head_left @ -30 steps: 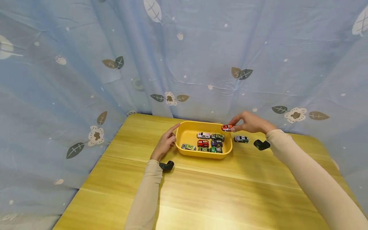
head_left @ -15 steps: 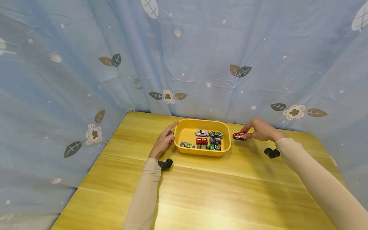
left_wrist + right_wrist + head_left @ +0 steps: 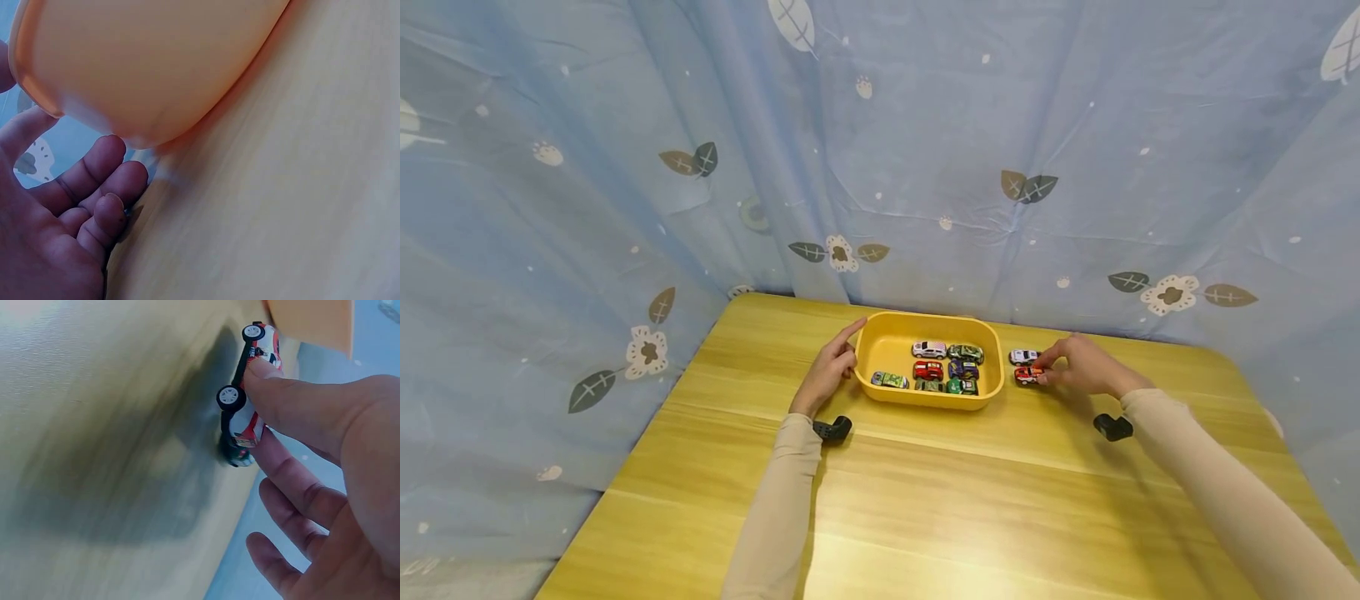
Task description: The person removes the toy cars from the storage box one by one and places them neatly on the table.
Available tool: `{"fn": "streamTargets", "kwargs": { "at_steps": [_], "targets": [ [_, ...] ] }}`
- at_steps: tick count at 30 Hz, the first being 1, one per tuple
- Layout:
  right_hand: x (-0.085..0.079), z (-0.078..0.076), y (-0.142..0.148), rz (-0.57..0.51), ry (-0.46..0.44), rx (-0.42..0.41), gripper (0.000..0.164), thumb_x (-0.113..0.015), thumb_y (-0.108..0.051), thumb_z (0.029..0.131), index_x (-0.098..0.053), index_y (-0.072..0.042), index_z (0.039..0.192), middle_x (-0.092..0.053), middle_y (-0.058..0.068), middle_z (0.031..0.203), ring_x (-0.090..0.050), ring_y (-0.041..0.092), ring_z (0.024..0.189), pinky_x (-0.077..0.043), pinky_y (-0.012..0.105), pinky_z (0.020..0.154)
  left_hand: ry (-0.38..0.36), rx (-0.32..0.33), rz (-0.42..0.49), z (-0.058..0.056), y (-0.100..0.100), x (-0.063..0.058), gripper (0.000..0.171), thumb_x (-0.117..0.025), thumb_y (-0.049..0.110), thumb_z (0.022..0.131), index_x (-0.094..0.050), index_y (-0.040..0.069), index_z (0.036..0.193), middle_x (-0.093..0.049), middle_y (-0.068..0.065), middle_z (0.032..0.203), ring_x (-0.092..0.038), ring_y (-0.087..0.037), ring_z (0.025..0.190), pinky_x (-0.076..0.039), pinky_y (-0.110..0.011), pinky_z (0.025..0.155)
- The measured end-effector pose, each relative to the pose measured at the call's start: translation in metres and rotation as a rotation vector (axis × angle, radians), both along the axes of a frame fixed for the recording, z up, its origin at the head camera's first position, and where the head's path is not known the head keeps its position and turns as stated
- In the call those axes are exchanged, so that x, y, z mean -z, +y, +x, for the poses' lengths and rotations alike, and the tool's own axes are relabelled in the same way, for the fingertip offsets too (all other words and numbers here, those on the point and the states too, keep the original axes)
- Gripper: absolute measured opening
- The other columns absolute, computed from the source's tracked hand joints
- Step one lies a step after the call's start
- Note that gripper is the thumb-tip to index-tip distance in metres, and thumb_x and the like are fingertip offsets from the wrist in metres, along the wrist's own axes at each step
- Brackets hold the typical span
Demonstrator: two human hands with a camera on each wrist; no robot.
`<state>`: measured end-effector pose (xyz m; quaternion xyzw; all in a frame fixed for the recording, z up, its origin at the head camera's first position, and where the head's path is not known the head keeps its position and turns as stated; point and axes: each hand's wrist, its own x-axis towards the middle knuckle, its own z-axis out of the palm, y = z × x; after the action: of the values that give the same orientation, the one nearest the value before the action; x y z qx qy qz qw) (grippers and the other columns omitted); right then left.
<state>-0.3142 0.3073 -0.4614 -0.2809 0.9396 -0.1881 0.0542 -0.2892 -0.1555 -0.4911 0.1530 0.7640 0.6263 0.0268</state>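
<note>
My right hand [image 3: 1086, 365] pinches a red-and-white toy car [image 3: 253, 369] between thumb and fingers, right of the yellow box [image 3: 928, 401]. In the right wrist view the car is held close over the table, its wheels side-on. A white-and-dark-green toy car [image 3: 1023, 357] stands on the table just behind it, partly hidden by the held car in the right wrist view. My left hand [image 3: 829, 371] grips the box's left rim, one fingertip over the edge and another digit against the outer wall [image 3: 144, 69]. The remaining left fingers curl loosely below.
Inside the box several toy cars sit to the right in rows, among them a white one [image 3: 929, 350] and a red one [image 3: 928, 371]. A green car [image 3: 890, 380] lies apart at front left. A patterned blue curtain [image 3: 925, 150] hangs behind the wooden table [image 3: 910, 508].
My right hand has carried the red-and-white car from over the box's right rim to the table's right part, then toward me, beside the white-and-green car. The left hand stays at the box.
</note>
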Motion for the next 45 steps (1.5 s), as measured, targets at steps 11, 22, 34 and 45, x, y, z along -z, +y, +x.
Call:
{"fn": "streamTargets", "kwargs": {
  "at_steps": [11,22,34,45],
  "targets": [
    [0.014,0.005,-0.002,0.025,0.008,0.047,0.02,-0.084,-0.021,0.09,-0.085,-0.011,0.107,-0.079,0.004,0.102,-0.057,0.03,0.102,-0.042,0.044,0.088,-0.006,-0.018,-0.018,-0.013,-0.002,0.029,0.067,-0.044,-0.003,0.1,-0.04,0.01,0.165,-0.051,-0.005,0.087,-0.045,-0.059,0.084,-0.048,-0.04,0.07],
    [0.019,0.007,0.0,0.035,0.027,0.044,0.02,-0.083,-0.019,0.091,-0.085,-0.009,0.108,-0.08,0.002,0.1,-0.059,0.029,0.101,-0.042,0.045,0.089,-0.003,0.012,-0.015,0.002,0.001,0.007,0.064,-0.044,-0.005,0.1,-0.039,0.003,0.163,-0.052,-0.015,0.087,-0.044,-0.061,0.085,-0.048,-0.048,0.073],
    [0.019,0.005,-0.003,0.057,0.049,0.051,0.02,-0.083,-0.02,0.091,-0.084,-0.01,0.108,-0.08,0.004,0.102,-0.058,0.03,0.1,-0.042,0.046,0.09,0.016,-0.037,0.003,-0.018,-0.002,0.04,0.067,-0.045,-0.001,0.099,-0.042,0.017,0.164,-0.05,-0.008,0.087,-0.046,-0.051,0.08,-0.045,-0.037,0.069],
    [0.008,0.004,0.001,-0.015,0.027,0.069,0.027,-0.085,-0.023,0.09,-0.083,-0.01,0.113,-0.08,0.01,0.113,-0.064,0.039,0.11,-0.046,0.058,0.099,0.033,-0.061,-0.024,-0.021,-0.003,0.039,0.068,-0.048,0.006,0.097,-0.047,0.026,0.162,-0.051,-0.008,0.088,-0.049,-0.034,0.075,-0.046,-0.031,0.068]
  ]
}}
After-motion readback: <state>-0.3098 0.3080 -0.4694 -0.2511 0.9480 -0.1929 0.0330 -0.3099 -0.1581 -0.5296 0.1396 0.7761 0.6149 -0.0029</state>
